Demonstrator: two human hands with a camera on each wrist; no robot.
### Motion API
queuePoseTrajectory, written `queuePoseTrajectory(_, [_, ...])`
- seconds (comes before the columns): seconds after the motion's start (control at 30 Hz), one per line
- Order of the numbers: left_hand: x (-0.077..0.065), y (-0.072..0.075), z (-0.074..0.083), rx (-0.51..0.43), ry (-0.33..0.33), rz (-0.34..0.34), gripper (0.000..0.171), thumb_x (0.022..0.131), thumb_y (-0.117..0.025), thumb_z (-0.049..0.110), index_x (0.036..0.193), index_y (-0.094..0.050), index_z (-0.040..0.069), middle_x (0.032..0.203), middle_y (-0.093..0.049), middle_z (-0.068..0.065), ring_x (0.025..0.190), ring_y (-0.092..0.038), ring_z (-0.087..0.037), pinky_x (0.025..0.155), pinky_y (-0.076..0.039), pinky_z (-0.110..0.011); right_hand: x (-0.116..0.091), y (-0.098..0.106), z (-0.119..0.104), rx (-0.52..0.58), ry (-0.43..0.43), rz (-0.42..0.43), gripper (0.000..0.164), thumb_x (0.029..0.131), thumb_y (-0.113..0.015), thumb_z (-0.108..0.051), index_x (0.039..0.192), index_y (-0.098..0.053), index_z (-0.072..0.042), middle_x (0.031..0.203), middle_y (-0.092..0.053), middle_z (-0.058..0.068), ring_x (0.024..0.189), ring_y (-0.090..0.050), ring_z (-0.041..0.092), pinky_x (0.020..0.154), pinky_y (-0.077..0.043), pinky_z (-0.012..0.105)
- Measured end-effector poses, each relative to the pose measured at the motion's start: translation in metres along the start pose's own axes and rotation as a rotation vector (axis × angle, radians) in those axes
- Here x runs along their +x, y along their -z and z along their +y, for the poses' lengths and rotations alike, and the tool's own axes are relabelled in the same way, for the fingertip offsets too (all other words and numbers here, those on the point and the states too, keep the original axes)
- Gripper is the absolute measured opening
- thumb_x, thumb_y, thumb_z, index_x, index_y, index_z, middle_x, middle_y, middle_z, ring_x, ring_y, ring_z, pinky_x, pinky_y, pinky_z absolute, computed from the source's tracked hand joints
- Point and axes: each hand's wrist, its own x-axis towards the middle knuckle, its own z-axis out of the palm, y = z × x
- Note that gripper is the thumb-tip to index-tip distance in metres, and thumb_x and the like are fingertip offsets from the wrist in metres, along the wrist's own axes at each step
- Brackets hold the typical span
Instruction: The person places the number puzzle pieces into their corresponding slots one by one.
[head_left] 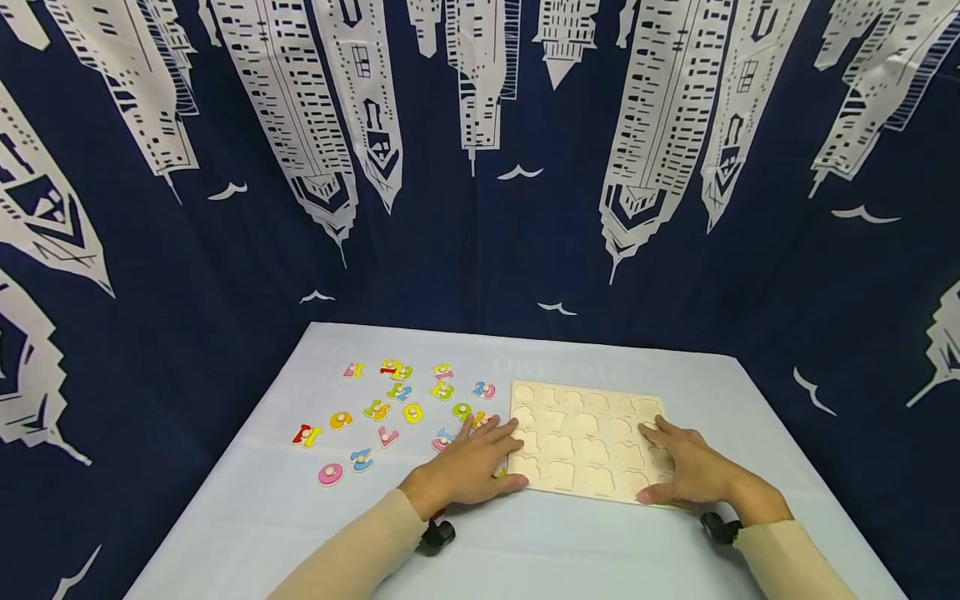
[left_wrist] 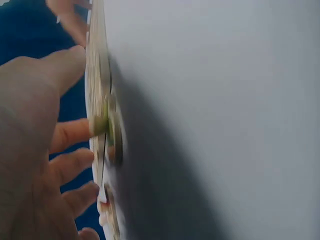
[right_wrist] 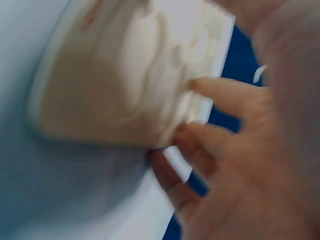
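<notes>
A pale wooden puzzle board [head_left: 576, 450] with rows of number-shaped recesses lies on the white table. My left hand [head_left: 468, 467] touches its left edge, fingers spread and fairly straight. Across the board, my right hand [head_left: 701, 471] rests on its right side, thumb near the front corner and fingers farther back. Fingertips of that hand also meet the board [right_wrist: 125, 75] in the blurred right wrist view. Colourful number pieces with knobs, such as a pink zero [head_left: 330, 475] and a blue two [head_left: 362, 460], lie left of the board. My left hand partly hides several of them.
More number pieces spread toward the back left, including a yellow zero [head_left: 413, 413] and a red-and-yellow piece [head_left: 306, 436]. The white table [head_left: 247, 517] ends at a dark blue cloth [head_left: 480, 250] printed with white buildings.
</notes>
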Motion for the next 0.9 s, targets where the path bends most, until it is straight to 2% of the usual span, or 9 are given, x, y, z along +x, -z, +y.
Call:
queuePoseTrajectory(0.1, [-0.005, 0.008, -0.012, -0.056, -0.015, 0.012, 0.065, 0.116, -0.066, 0.06, 0.168, -0.063, 0.02, 0.19, -0.041, -0.005, 0.18, -0.034, -0.036, 0.147, -0.018, -0.072, 0.004, 0.0, 0.006, 0.001, -0.002, -0.04, 0.122, 0.077, -0.108, -0.052, 0.17, -0.052, 0.003, 0.178, -0.034, 0.048, 0.152, -0.047, 0.071, 0.116, -0.05, 0.085])
queuePoseTrajectory(0.2, [-0.012, 0.019, -0.027, -0.109, -0.018, 0.059, 0.062, 0.116, -0.068, 0.052, 0.166, -0.065, 0.015, 0.188, -0.045, -0.008, 0.178, -0.038, -0.039, 0.145, -0.018, -0.075, 0.006, 0.001, 0.01, 0.021, -0.009, -0.07, 0.125, 0.075, -0.108, -0.053, 0.173, -0.05, 0.0, 0.18, -0.032, 0.045, 0.153, -0.047, 0.069, 0.117, -0.049, 0.084])
queuePoseTrajectory(0.33, [-0.025, 0.034, -0.046, -0.148, 0.004, 0.119, 0.055, 0.116, -0.072, 0.044, 0.16, -0.069, 0.011, 0.183, -0.052, -0.011, 0.173, -0.046, -0.04, 0.144, -0.021, -0.077, 0.007, 0.004, 0.013, 0.048, -0.022, -0.103, 0.129, 0.073, -0.11, -0.049, 0.175, -0.047, -0.001, 0.183, -0.028, 0.044, 0.155, -0.045, 0.068, 0.12, -0.046, 0.084])
queuePoseTrajectory(0.43, [-0.038, 0.04, -0.06, -0.158, 0.039, 0.138, 0.051, 0.116, -0.073, 0.042, 0.158, -0.071, 0.013, 0.181, -0.055, -0.012, 0.17, -0.05, -0.039, 0.144, -0.025, -0.074, 0.007, 0.005, 0.012, 0.057, -0.022, -0.111, 0.131, 0.071, -0.111, -0.048, 0.174, -0.047, 0.001, 0.182, -0.028, 0.045, 0.156, -0.042, 0.07, 0.121, -0.044, 0.086])
queuePoseTrajectory(0.6, [-0.06, 0.041, -0.078, -0.151, 0.109, 0.151, 0.048, 0.116, -0.073, 0.042, 0.157, -0.074, 0.018, 0.179, -0.058, -0.008, 0.168, -0.052, -0.038, 0.142, -0.036, -0.066, 0.01, 0.006, 0.006, 0.057, -0.022, -0.105, 0.131, 0.069, -0.113, -0.043, 0.172, -0.049, 0.004, 0.181, -0.028, 0.047, 0.156, -0.035, 0.073, 0.12, -0.041, 0.09])
queuePoseTrajectory(0.7, [-0.068, 0.04, -0.083, -0.153, 0.118, 0.16, 0.044, 0.115, -0.075, 0.042, 0.153, -0.077, 0.02, 0.175, -0.062, -0.005, 0.166, -0.055, -0.036, 0.139, -0.042, -0.064, 0.011, 0.008, 0.006, 0.044, -0.023, -0.108, 0.13, 0.068, -0.113, -0.042, 0.171, -0.049, 0.005, 0.18, -0.029, 0.047, 0.156, -0.035, 0.074, 0.119, -0.041, 0.091])
queuePoseTrajectory(0.9, [-0.086, 0.037, -0.094, -0.149, 0.134, 0.143, 0.037, 0.113, -0.078, 0.04, 0.149, -0.079, 0.028, 0.167, -0.07, 0.0, 0.162, -0.06, -0.033, 0.138, -0.045, -0.061, 0.01, 0.007, 0.011, 0.041, -0.008, -0.096, 0.129, 0.069, -0.113, -0.043, 0.171, -0.05, 0.004, 0.179, -0.031, 0.046, 0.155, -0.038, 0.074, 0.119, -0.041, 0.091])
